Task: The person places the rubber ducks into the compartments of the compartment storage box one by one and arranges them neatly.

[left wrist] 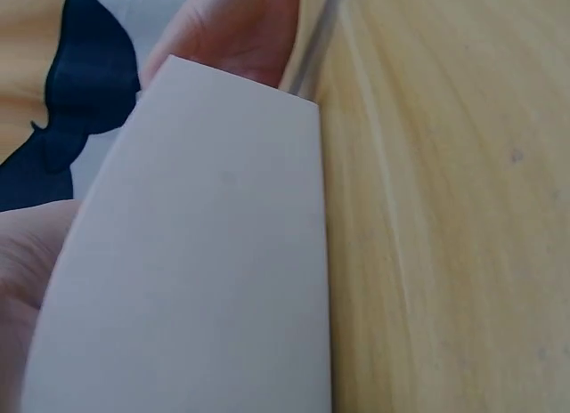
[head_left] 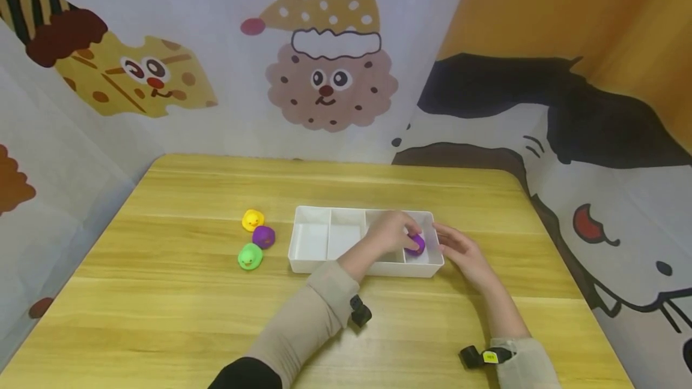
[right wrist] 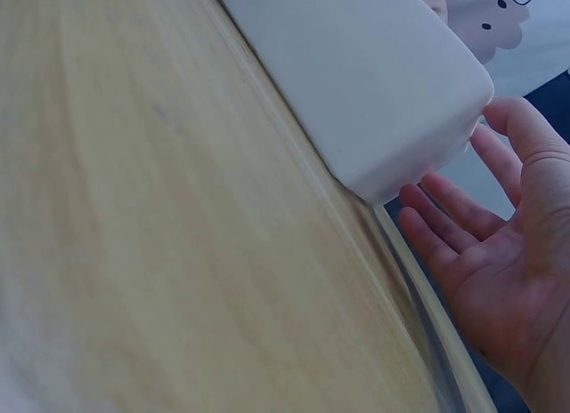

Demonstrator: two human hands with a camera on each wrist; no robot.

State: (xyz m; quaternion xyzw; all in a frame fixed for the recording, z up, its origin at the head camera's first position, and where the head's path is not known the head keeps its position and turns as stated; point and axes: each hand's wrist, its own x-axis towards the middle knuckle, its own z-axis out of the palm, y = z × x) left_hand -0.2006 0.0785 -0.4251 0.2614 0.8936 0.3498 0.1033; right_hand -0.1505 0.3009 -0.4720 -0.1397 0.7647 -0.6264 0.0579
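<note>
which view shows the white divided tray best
The head view: it looks down into the white tray, showing its compartments, although the left hand covers part of it. The left wrist view shows only a plain outer wall close up; the right wrist view, its outside near one end.

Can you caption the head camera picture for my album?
Left hand holds a purple toy in the rightmost compartment of a white box, right hand beside it.

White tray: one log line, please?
left hand: pinches purple toy in white tray, rightmost compartment | right hand: at tray's right end | three toys: left of tray
</note>
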